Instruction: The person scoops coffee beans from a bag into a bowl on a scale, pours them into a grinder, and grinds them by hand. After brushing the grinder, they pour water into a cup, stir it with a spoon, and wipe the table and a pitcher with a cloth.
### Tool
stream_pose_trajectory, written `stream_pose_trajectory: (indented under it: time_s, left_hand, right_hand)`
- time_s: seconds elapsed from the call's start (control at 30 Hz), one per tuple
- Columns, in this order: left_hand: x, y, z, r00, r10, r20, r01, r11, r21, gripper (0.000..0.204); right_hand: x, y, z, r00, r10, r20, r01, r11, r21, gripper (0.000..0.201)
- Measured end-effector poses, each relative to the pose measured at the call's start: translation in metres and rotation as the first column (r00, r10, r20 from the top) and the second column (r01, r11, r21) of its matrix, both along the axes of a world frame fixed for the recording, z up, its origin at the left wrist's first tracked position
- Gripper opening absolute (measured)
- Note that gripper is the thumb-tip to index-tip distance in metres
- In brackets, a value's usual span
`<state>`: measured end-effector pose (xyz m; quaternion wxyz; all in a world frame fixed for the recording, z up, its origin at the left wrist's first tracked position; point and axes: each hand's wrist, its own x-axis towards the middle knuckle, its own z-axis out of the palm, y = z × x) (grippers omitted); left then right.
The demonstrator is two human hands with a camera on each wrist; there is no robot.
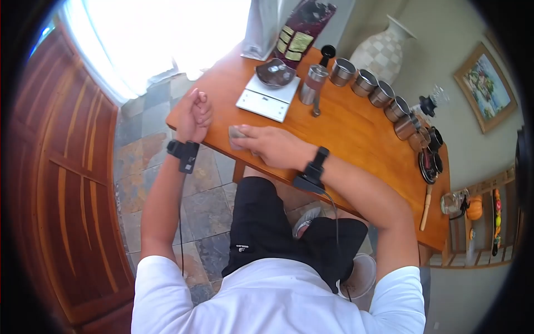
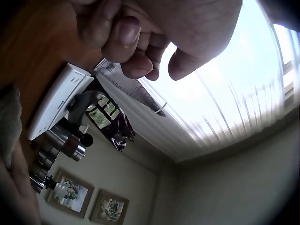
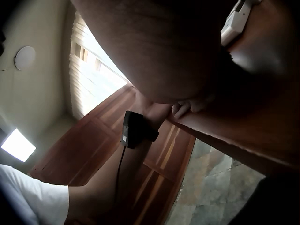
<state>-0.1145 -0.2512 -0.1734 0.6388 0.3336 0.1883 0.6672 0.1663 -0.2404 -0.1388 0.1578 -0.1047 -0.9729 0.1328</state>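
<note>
Near the table's left corner, the left hand [image 1: 194, 118] is raised with its fingers loosely curled and nothing in them; in the left wrist view the left hand [image 2: 150, 42] shows the same bend. The right hand [image 1: 278, 146] pinches a small grey-brown cloth-like piece [image 1: 236, 137] at the table's near edge. This grey piece [image 2: 10, 124] also shows at the left border of the left wrist view, with fingers below it. In the right wrist view, the back of the right hand [image 3: 164, 51] hides what it holds.
Beyond the hands stand a white scale [image 1: 264, 101] with a dark dish [image 1: 275, 73], a hand grinder [image 1: 313, 84] and a dark red bag [image 1: 303, 33]. Metal canisters [image 1: 364, 82] line the back edge. A wooden stick [image 1: 426, 209] lies at the right.
</note>
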Motion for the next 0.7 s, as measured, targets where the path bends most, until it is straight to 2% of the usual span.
stream_pose_trajectory:
  time_s: [0.03, 0.07, 0.13, 0.33, 0.37, 0.43, 0.5, 0.57, 0.6, 0.67, 0.7]
  left_hand:
    - [-0.001, 0.001, 0.000, 1.000, 0.017, -0.008, -0.017, 1.000, 0.007, 0.032]
    - [0.000, 0.001, 0.000, 1.000, 0.026, -0.008, -0.026, 1.000, -0.006, 0.031]
    - [0.000, 0.003, -0.002, 1.000, 0.024, 0.005, -0.024, 1.000, -0.017, 0.031]
    - [0.004, 0.004, -0.007, 1.000, 0.013, 0.015, -0.013, 1.000, -0.009, 0.032]
    - [0.003, 0.006, -0.007, 0.999, 0.019, 0.041, -0.019, 1.000, -0.006, 0.032]
    - [-0.002, 0.005, -0.006, 1.000, -0.011, -0.001, 0.011, 1.000, -0.005, 0.032]
    - [-0.002, 0.003, -0.005, 1.000, -0.005, 0.012, 0.005, 1.000, -0.012, 0.031]
    - [-0.002, 0.003, -0.004, 0.999, -0.035, -0.016, 0.034, 0.999, -0.034, 0.031]
    - [-0.001, 0.003, -0.003, 0.999, -0.045, -0.007, 0.045, 0.998, -0.038, 0.031]
    - [-0.002, 0.002, -0.002, 0.999, -0.050, -0.020, 0.049, 0.998, -0.049, 0.031]
    - [-0.002, 0.003, -0.002, 0.999, -0.053, -0.008, 0.052, 0.997, -0.051, 0.031]
  right_hand:
    - [-0.017, 0.005, 0.002, 0.997, -0.058, 0.044, 0.060, 0.997, -0.051, 0.043]
    - [-0.032, 0.012, 0.000, 0.998, -0.044, 0.039, 0.046, 0.998, -0.047, 0.043]
    - [-0.052, 0.020, -0.008, 0.997, -0.071, -0.013, 0.072, 0.997, 0.038, 0.042]
    - [-0.038, 0.015, -0.008, 0.996, -0.079, -0.038, 0.084, 0.987, 0.136, 0.040]
    - [-0.028, 0.009, -0.004, 0.997, -0.073, -0.013, 0.074, 0.987, 0.143, 0.040]
    - [0.005, -0.010, 0.004, 0.968, -0.244, -0.054, 0.250, 0.945, 0.211, 0.040]
    - [0.037, -0.017, 0.001, 0.963, -0.266, -0.046, 0.270, 0.940, 0.209, 0.039]
    - [0.071, -0.030, 0.006, 0.911, -0.412, -0.019, 0.408, 0.893, 0.192, 0.038]
    - [0.089, -0.036, 0.008, 0.907, -0.422, -0.009, 0.416, 0.889, 0.191, 0.038]
    - [0.119, -0.045, 0.013, 0.836, -0.549, 0.028, 0.531, 0.820, 0.216, 0.037]
    - [0.133, -0.051, 0.012, 0.834, -0.551, 0.040, 0.530, 0.819, 0.219, 0.037]
